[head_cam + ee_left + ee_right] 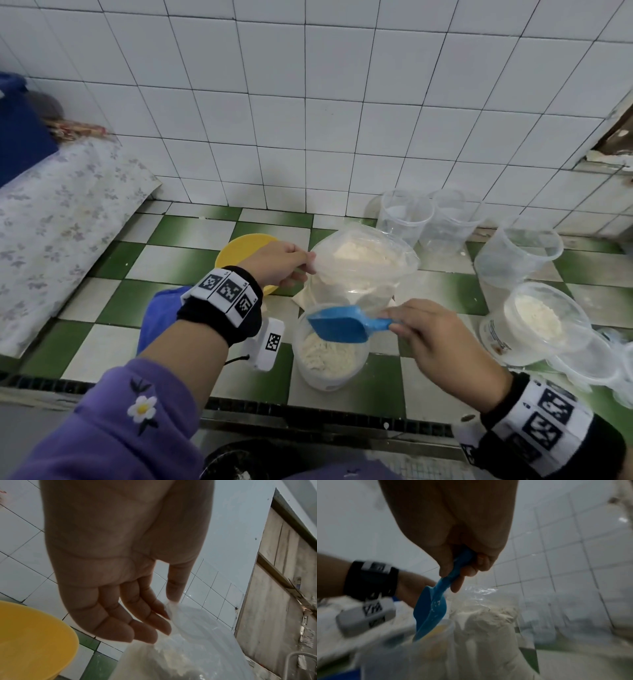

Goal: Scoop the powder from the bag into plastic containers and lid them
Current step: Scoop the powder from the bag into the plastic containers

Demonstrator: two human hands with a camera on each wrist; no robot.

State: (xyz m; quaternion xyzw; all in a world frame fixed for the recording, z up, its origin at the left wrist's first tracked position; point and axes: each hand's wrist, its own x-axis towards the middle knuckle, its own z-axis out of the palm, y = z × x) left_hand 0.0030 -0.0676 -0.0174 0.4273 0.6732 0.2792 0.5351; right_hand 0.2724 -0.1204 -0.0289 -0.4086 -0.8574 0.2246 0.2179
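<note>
Nearest of all, the right hand has its fingers curled round the handle of the blue scoop, blade tipped over the part-filled container that stands on the green-and-white tiled surface right under it; that looks like a load being tipped out, and the wrist view shows only traces of powder clinging to the blade. This container is the anchor, so everything else goes from there. Just behind it, touching or nearly so, stands the clear powder bag, still well stocked, and the left hand pinches the bag's rim on its left side between thumb and fingertips, the other fingers relaxed; I'd say that keeps the mouth up and open so the scoop can go straight back in. Left of the bag, partly behind the left hand, sits a yellow bowl. To the right of the container, well apart, a filled tub already wears a clear lid. Beyond it, empty clear containers wait along the white tiled wall. Room is tight: the scoop's path from bag mouth to container rim is short, and the floppy bag edge hangs right over it, so a snag could spill powder. The open tiles lie to the container's left.
</note>
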